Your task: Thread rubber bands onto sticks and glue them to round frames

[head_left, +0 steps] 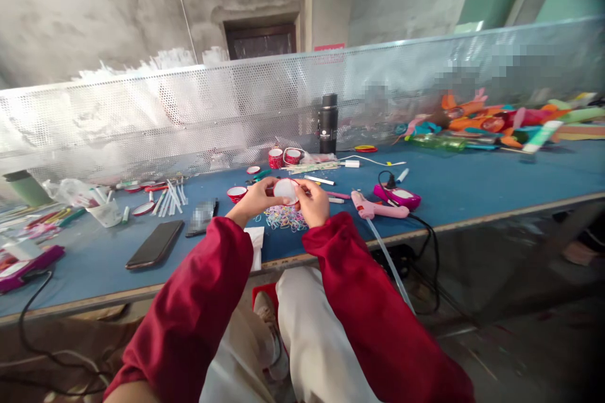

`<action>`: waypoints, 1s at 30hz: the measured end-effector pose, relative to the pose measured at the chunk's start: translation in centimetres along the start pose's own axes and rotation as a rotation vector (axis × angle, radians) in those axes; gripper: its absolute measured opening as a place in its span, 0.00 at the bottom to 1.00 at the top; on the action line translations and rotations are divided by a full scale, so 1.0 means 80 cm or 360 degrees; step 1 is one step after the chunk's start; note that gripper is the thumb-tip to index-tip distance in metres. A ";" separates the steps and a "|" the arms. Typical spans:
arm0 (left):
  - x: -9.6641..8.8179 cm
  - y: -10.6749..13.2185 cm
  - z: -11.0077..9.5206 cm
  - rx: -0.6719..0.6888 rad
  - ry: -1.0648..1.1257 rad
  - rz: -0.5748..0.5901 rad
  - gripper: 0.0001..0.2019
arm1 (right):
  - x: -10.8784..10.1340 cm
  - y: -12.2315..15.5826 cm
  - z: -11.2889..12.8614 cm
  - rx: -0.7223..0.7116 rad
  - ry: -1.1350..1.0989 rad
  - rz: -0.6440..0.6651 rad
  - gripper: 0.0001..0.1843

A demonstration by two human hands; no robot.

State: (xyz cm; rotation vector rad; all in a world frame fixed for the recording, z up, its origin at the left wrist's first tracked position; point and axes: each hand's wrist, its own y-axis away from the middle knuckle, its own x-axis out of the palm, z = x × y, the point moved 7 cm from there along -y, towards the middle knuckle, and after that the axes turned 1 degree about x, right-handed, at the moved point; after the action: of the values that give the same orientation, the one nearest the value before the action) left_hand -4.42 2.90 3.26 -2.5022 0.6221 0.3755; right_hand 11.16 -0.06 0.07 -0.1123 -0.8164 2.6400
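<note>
My left hand (254,200) and my right hand (313,202) meet above the blue table (472,182), both pinched on a small round white disc with a red rim (285,190). Right under them lies a heap of small coloured rubber bands (285,218). Both arms wear dark red sleeves. A red-rimmed cup (236,193) stands just left of my left hand. A pink glue gun (377,208) lies to the right of my right hand, its clear glue stick hanging over the table's edge.
Two phones (155,244) (202,216) lie at the left. White sticks (171,198), a plastic cup (106,213), red spools (283,157), a black bottle (328,122) and a magenta device (397,196) are farther back. Colourful toy parts (491,119) pile at the right. A perforated metal screen (189,113) backs the table.
</note>
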 end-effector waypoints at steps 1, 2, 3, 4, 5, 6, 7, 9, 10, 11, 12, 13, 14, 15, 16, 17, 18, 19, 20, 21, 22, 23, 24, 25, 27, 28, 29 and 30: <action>0.003 0.000 -0.001 0.0003 0.0003 0.0025 0.27 | 0.001 0.000 -0.002 0.0033 -0.0035 0.0011 0.20; 0.006 0.000 -0.003 0.0002 0.0015 0.0054 0.27 | 0.002 0.000 -0.004 0.0063 -0.0062 0.0017 0.20; 0.009 0.000 -0.004 -0.0005 0.0033 0.0083 0.27 | 0.002 -0.001 -0.006 0.0083 -0.0077 0.0016 0.19; 0.011 0.000 -0.004 -0.0015 0.0053 0.0108 0.27 | 0.002 -0.001 -0.006 0.0089 -0.0079 0.0005 0.19; 0.013 0.000 -0.003 -0.0030 0.0070 0.0131 0.26 | 0.001 -0.001 -0.006 0.0085 -0.0072 -0.0014 0.18; 0.014 0.001 -0.002 -0.0050 0.0078 0.0152 0.24 | 0.000 -0.001 -0.006 0.0077 -0.0063 -0.0039 0.18; 0.014 0.001 0.001 -0.0074 0.0079 0.0164 0.22 | -0.001 -0.001 -0.005 0.0071 -0.0055 -0.0060 0.17; 0.012 0.001 0.008 -0.0130 0.0078 0.0163 0.17 | -0.004 -0.001 -0.005 0.0067 -0.0049 -0.0102 0.17; 0.011 0.001 0.012 -0.0164 0.0093 0.0160 0.16 | -0.005 -0.001 -0.005 0.0067 -0.0047 -0.0129 0.17; 0.010 0.001 0.015 -0.0202 0.0124 0.0161 0.16 | -0.007 -0.002 -0.005 0.0064 -0.0043 -0.0155 0.17; 0.011 0.001 0.019 -0.0243 0.0172 0.0168 0.16 | -0.009 -0.002 -0.004 0.0057 -0.0034 -0.0182 0.17; 0.012 0.002 0.021 -0.0283 0.0231 0.0182 0.17 | -0.011 -0.002 -0.004 0.0047 -0.0020 -0.0209 0.17; 0.014 0.003 0.022 -0.0318 0.0287 0.0207 0.18 | -0.013 -0.002 -0.004 0.0041 -0.0007 -0.0237 0.17; 0.017 0.004 0.023 -0.0342 0.0331 0.0241 0.19 | -0.015 -0.003 -0.004 0.0045 0.0000 -0.0263 0.16; 0.019 0.005 0.022 -0.0352 0.0362 0.0278 0.20 | -0.017 -0.003 -0.005 0.0056 0.0002 -0.0289 0.16; 0.021 0.006 0.020 -0.0349 0.0378 0.0315 0.20 | -0.019 -0.004 -0.006 0.0072 0.0000 -0.0316 0.16; 0.023 0.007 0.017 -0.0337 0.0379 0.0350 0.21 | -0.020 -0.004 -0.007 0.0088 -0.0008 -0.0339 0.15; 0.024 0.007 0.015 -0.0323 0.0368 0.0379 0.21 | -0.021 -0.004 -0.007 0.0099 -0.0017 -0.0354 0.15; 0.024 0.008 0.013 -0.0309 0.0352 0.0397 0.21 | -0.022 -0.004 -0.007 0.0101 -0.0025 -0.0364 0.15; 0.024 0.009 0.012 -0.0300 0.0333 0.0408 0.20 | -0.023 -0.004 -0.006 0.0095 -0.0028 -0.0370 0.15; 0.023 0.009 0.012 -0.0294 0.0310 0.0420 0.20 | -0.023 -0.004 -0.005 0.0087 -0.0028 -0.0376 0.15; 0.023 0.010 0.012 -0.0294 0.0283 0.0434 0.20 | -0.023 -0.004 -0.004 0.0083 -0.0026 -0.0382 0.14; 0.023 0.010 0.012 -0.0296 0.0254 0.0450 0.20 | -0.024 -0.003 -0.004 0.0084 -0.0020 -0.0390 0.14; 0.023 0.011 0.013 -0.0299 0.0226 0.0469 0.19 | -0.024 -0.003 -0.004 0.0087 -0.0012 -0.0400 0.14; 0.023 0.011 0.014 -0.0296 0.0175 0.0489 0.18 | -0.025 -0.003 -0.004 0.0092 -0.0006 -0.0414 0.14; 0.023 0.011 0.014 -0.0292 0.0159 0.0487 0.18 | -0.025 -0.003 -0.004 0.0094 -0.0012 -0.0415 0.14; 0.022 0.011 0.014 -0.0285 0.0152 0.0480 0.18 | -0.025 -0.003 -0.004 0.0095 -0.0020 -0.0411 0.14; 0.022 0.011 0.014 -0.0280 0.0152 0.0473 0.17 | -0.025 -0.003 -0.004 0.0097 -0.0027 -0.0405 0.14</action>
State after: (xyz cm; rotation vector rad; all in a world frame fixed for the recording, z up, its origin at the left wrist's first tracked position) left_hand -3.52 2.27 1.32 -2.6085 1.0461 0.4376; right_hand 13.10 -0.45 -0.16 0.0289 -0.7044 2.4253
